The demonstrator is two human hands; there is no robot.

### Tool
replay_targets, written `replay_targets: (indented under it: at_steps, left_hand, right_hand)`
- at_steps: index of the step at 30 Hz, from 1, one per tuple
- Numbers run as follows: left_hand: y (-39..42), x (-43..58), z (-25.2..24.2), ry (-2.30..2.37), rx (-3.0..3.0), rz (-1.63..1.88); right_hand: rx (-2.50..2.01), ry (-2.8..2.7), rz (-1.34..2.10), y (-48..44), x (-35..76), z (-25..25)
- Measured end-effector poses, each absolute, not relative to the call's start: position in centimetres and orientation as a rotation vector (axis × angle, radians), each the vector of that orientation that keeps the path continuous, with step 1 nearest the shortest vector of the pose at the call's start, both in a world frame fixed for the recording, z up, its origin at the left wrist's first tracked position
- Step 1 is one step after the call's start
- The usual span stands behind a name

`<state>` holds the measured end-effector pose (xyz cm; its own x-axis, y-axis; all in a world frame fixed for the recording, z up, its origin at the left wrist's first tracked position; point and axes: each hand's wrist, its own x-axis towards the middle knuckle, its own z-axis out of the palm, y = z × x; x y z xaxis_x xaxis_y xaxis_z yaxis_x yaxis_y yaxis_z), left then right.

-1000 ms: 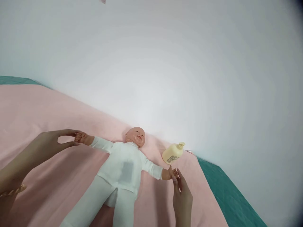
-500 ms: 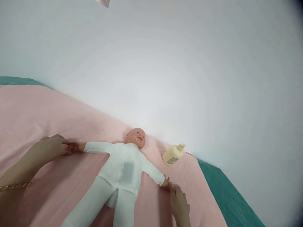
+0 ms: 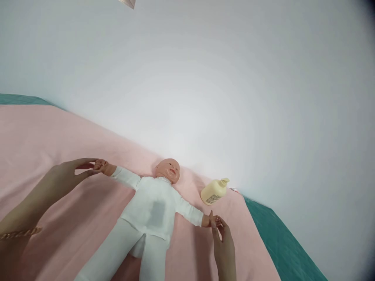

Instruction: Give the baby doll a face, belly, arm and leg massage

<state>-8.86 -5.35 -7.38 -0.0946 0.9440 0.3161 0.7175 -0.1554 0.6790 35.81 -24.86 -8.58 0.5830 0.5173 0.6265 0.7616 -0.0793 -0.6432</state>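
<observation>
A baby doll (image 3: 154, 207) in white clothes lies on its back on a pink sheet (image 3: 43, 136), arms spread wide. My left hand (image 3: 63, 175) pinches the doll's hand on the left between thumb and fingers, lifted a little off the sheet. My right hand (image 3: 224, 244) pinches the doll's other hand at the lower right. A braided band sits on my left wrist.
A cream lotion bottle (image 3: 214, 190) lies on its side on the sheet, just beyond the doll's arm on the right. A teal cover (image 3: 281, 242) shows past the sheet's right edge. A white wall (image 3: 205, 78) rises directly behind the doll's head.
Half a second ago both doll arms were pressed down lower on the sheet. Both my hands have raised them up and outward again, as they were a second ago.
</observation>
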Motion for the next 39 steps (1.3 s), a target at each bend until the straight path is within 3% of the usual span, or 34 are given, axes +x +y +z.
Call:
replay_targets:
  at_steps: [4,9,13,18,29,39]
  left_hand:
    - [-7.4,-7.0,-4.4,1.818,1.826,1.176]
    - [-9.1,-5.2,-4.0,1.405,2.042,1.355]
    - [-9.7,-2.9,-4.9,0.960,2.363,1.545]
    - [-10.7,-0.3,-5.1,0.480,2.597,1.488]
    - [-12.1,2.9,-7.7,0.307,2.686,1.322]
    - [-12.4,3.1,-6.5,0.290,2.711,1.268]
  right_hand:
    - [-1.838,-0.959,-0.179,-25.2,34.2,-7.1]
    - [-1.744,-0.922,-0.024,-25.0,31.3,-6.5]
    - [-1.569,-1.203,-0.180,-24.5,29.0,-6.9]
    - [-1.339,-1.592,-0.382,-23.8,26.6,-6.7]
    - [-1.161,-1.895,-0.462,-22.8,23.2,-6.2]
    - [-1.161,-1.905,-0.525,-22.6,22.3,-6.4]
